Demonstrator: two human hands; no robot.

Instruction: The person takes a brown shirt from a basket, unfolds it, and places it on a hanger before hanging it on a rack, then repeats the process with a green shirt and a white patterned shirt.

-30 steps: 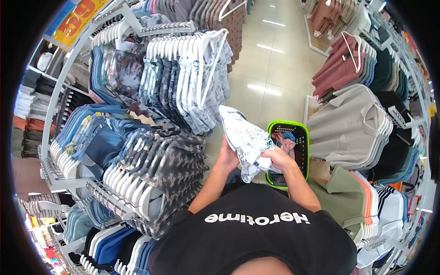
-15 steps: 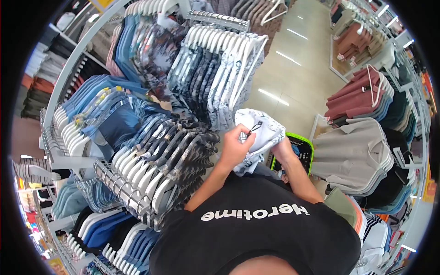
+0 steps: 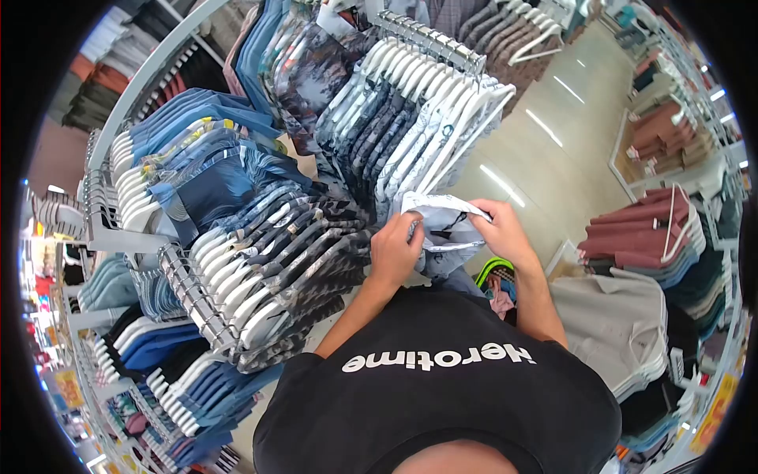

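Observation:
Between my hands is a white garment with a dark print, its open edge stretched into a wide loop. My left hand grips the left side of that edge with curled fingers. On the right side, my right hand pinches the edge between thumb and fingers. Something dark shows inside the opening, too small to make out. The lower part of the garment hangs close to my black T-shirt. Just beyond it hang similar white printed shirts on white hangers.
A basket with a bright green rim and cloth inside sits below my right forearm. Racks of dark patterned shirts stand close on my left. Grey shirts and maroon shirts hang on the right. A pale floor aisle runs ahead.
My left hand has let go of a dark cord or tag and now holds the garment's edge. My right hand has come up to the opposite side. The view has shifted.

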